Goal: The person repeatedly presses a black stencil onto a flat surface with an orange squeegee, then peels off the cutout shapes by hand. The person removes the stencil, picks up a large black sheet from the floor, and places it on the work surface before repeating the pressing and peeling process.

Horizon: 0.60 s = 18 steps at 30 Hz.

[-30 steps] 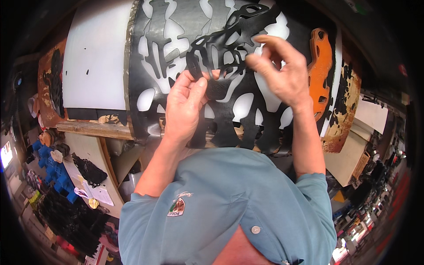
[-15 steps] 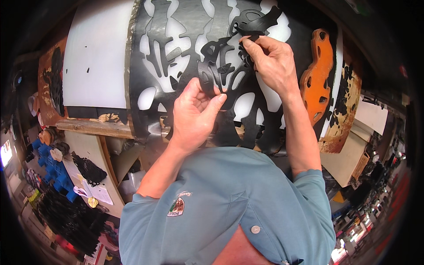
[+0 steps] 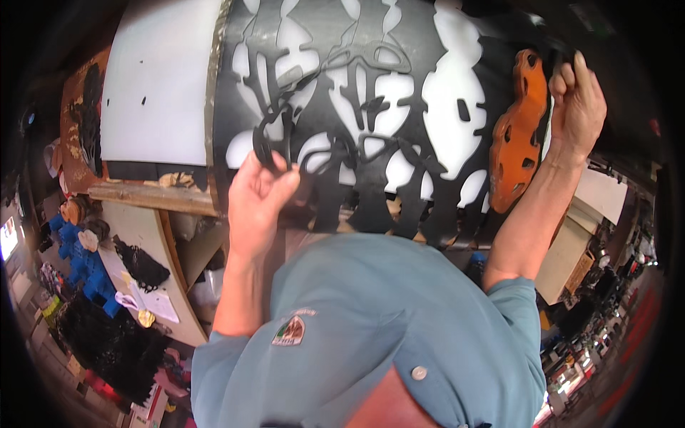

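Left hand (image 3: 258, 197) tight on black cutout (image 3: 263, 147), right hand (image 3: 579, 115) half-curled, contents unclear.

The left hand (image 3: 255, 203) pinches a looped black openwork piece (image 3: 264, 148) over a black sheet (image 3: 444, 207) full of cut-outs, white showing through them. The right hand (image 3: 579, 110) hovers just beyond an orange slab (image 3: 517, 145) with holes; whether it grips anything is unclear. A white panel (image 3: 157, 78) lies farther left.

Sheet (image 3: 325, 30): smooth, leather-like, soft sheen. Orange form (image 3: 519, 135): smooth, satiny. Shirt (image 3: 342, 299): matt cloth. Ledge (image 3: 153, 198): rough wood.
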Each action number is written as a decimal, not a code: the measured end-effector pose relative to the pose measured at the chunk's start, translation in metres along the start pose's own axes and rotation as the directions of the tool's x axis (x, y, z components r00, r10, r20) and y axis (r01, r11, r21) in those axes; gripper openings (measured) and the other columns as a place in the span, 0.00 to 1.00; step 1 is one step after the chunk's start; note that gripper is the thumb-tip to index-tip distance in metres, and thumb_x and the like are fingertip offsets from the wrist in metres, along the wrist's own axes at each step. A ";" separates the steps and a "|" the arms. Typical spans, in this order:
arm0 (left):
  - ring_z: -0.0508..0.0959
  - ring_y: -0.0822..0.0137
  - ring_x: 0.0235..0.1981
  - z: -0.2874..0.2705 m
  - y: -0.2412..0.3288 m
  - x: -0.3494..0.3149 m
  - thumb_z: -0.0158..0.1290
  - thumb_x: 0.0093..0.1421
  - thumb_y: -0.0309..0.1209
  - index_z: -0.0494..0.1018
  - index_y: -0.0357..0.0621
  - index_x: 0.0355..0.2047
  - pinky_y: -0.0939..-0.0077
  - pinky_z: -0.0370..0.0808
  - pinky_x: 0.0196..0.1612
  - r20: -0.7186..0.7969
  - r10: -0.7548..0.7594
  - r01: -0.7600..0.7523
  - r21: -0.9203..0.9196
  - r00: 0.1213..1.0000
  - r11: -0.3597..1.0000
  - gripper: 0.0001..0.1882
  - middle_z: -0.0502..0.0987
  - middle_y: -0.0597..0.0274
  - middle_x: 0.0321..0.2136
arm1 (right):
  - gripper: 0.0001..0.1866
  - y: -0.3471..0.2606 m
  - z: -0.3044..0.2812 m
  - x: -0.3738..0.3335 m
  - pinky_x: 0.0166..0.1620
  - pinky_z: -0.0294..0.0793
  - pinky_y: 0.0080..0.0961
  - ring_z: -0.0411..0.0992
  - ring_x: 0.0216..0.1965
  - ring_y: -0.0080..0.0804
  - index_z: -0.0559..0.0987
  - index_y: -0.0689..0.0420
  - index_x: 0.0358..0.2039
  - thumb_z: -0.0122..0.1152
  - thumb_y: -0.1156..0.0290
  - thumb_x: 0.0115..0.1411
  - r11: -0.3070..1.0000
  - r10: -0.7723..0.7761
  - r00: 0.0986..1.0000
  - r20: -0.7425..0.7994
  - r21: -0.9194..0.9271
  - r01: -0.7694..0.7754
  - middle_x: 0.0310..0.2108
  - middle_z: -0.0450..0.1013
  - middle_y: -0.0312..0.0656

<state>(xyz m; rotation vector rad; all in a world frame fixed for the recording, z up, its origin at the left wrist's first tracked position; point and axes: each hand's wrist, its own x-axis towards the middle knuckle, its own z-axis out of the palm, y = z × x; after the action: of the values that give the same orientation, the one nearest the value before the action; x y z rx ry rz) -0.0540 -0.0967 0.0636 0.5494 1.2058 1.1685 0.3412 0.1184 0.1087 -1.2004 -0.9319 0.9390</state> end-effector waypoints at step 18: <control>0.85 0.65 0.44 -0.059 0.088 0.008 0.56 0.75 0.26 0.77 0.29 0.53 0.71 0.83 0.49 -0.076 0.134 -0.102 0.325 0.988 0.940 0.13 0.86 0.48 0.45 | 0.19 0.041 0.042 -0.146 0.43 0.79 0.32 0.78 0.38 0.38 0.85 0.63 0.50 0.78 0.72 0.59 0.569 -0.079 0.845 0.529 -0.672 0.474 0.41 0.78 0.47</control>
<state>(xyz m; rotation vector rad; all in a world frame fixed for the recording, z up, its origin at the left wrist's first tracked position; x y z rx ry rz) -0.1430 -0.0715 0.1152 0.8269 1.4769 1.1154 0.2496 0.0000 0.0614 -1.5055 -2.0162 0.5124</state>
